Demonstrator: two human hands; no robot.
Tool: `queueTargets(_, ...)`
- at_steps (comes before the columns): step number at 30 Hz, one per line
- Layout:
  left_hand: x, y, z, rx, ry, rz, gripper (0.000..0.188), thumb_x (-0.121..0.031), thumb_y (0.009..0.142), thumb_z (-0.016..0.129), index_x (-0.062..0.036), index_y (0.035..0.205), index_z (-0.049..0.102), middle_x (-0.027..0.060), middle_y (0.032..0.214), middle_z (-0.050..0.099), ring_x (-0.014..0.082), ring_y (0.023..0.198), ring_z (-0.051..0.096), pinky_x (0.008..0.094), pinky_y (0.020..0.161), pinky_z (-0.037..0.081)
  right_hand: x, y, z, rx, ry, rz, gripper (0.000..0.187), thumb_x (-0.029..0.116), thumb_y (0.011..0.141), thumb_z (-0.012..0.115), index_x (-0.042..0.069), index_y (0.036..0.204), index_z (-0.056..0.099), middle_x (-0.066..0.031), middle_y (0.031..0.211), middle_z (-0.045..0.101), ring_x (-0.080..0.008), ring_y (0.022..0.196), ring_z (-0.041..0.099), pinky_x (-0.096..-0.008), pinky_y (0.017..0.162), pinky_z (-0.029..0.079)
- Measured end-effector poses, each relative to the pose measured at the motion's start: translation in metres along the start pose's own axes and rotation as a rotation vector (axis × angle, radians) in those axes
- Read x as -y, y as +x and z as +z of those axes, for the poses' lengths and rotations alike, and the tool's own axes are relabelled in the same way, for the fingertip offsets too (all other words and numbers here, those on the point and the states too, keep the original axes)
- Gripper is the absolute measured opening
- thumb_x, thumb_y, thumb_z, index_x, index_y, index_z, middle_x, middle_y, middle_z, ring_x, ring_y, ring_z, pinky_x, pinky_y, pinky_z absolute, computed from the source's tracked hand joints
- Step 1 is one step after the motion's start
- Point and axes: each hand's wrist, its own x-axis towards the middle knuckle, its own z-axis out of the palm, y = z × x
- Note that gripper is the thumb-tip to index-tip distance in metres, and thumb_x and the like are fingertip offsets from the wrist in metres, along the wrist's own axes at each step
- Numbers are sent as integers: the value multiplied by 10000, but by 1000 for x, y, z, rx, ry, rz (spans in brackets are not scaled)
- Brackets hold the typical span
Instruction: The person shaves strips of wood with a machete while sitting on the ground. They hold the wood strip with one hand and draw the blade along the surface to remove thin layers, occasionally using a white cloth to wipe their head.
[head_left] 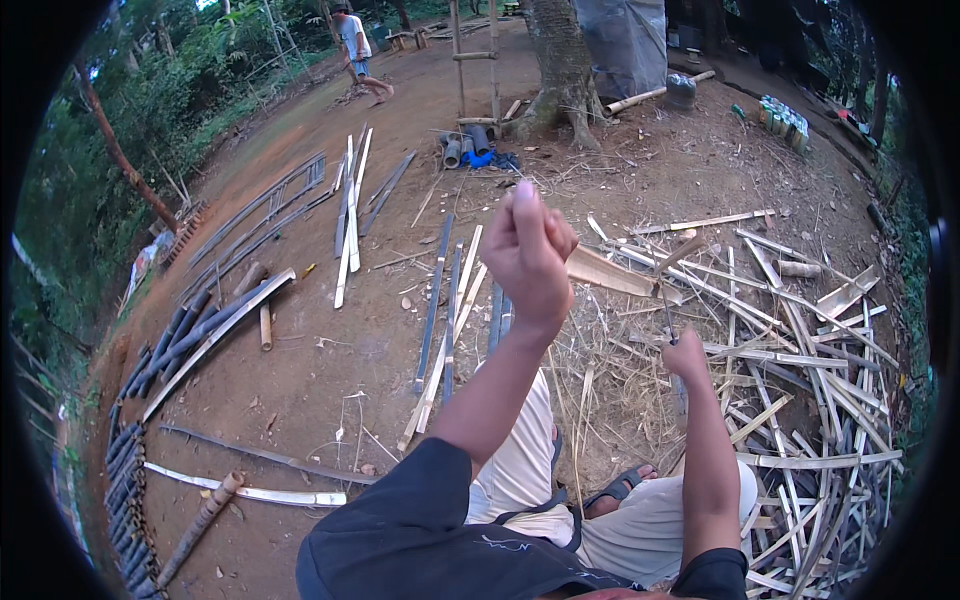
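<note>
The left hand point(527, 245) was held up high in front of the body, at the left end of a wide split bamboo piece point(618, 275); its forearm was slanted upward and to the right out of a short dark sleeve, the fingers were curled into a fist and the thumb was laid along the top. Whether the end of the piece was gripped in that fist could not be told. The right hand point(685, 355) was set lower, closer to the body than the right end of the bamboo piece, and was closed around a thin dark tool point(669, 318), which was pointed away from the body toward that end; its forearm was stretched forward, almost straight. Whether the tool was touching the piece could not be made out. To the right of the piece, a loose heap of strips point(785, 357) was spread over the ground, and to its left long slats point(433, 302) were laid out, with dark poles point(205, 328) piled farther left. Well beyond the piece, a ladder point(475, 56) was stood beside a tree trunk point(557, 60), and another person point(353, 38) was seen farther to the left.
</note>
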Motion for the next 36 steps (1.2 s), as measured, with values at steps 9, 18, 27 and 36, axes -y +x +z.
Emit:
queueTargets(9,-131,95,77,300,82,-38,372,-244,969,565,-108,633,478,-43,492,368,63,402,336,263,423,275,73,-113,-52,200,520,-29,341,184,948,585,-13,1224,547,-159,764,628,-293,753,680,-418,694,509)
queueTargets(18,-75,112,80,213,172,-157,290,-230,940,583,-154,689,461,-75,515,300,69,385,258,265,385,205,81,-150,-42,3,422,-146,268,137,934,575,-2,1163,566,-218,786,652,-356,664,656,-458,626,489)
queueTargets(27,-99,134,24,510,103,-197,294,-192,941,568,-72,706,436,-34,516,231,84,455,215,261,477,227,86,-120,4,-30,280,-198,249,137,868,635,-3,1071,600,-217,822,681,-396,740,687,-476,677,552)
queueTargets(36,-98,186,-50,366,246,-169,238,-119,958,443,-64,730,398,7,552,224,116,457,212,281,491,239,30,-65,80,345,155,92,237,169,864,620,-4,1023,651,-232,931,697,-397,859,695,-498,776,561)
